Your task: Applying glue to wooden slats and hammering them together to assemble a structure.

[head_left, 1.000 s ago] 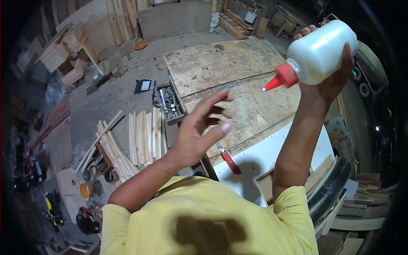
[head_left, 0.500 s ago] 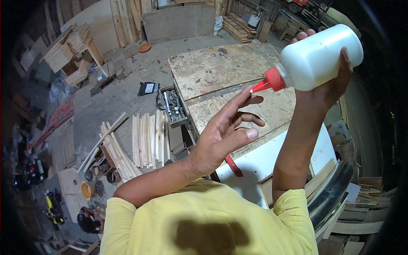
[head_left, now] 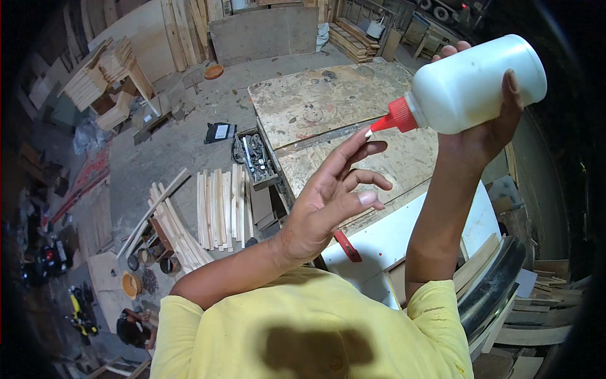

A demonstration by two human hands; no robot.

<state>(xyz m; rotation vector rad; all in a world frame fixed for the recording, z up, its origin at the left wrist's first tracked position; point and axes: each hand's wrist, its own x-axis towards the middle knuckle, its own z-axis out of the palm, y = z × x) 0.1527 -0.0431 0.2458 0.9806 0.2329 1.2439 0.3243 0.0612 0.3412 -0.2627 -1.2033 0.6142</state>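
Note:
My right hand [head_left: 486, 129] is closed around a white plastic glue bottle [head_left: 473, 85], tilted so that its red nozzle [head_left: 394, 115] points down to the left. A small white blob of glue [head_left: 368, 134] sits at the nozzle's tip, against the index fingertip of my left hand [head_left: 334, 196]. That left hand is open, palm up, with its fingers apart and slightly curled. Both hands are raised above the worn wooden worktable [head_left: 297, 95]. Under my left wrist, a red-handled tool [head_left: 347, 245] shows in part beside a white board [head_left: 379, 243].
An open drawer [head_left: 257, 158] full of small hardware juts from the table's left side. Light wooden strips [head_left: 221, 208] lie on the floor there. A person [head_left: 134, 328] crouches at the lower left. Curved black pieces and scrap wood [head_left: 530, 316] are stacked at my right.
The glue blob at the nozzle tip has grown larger. The bottle and my left fingertips have shifted slightly. In the background at the upper right, a vehicle has moved.

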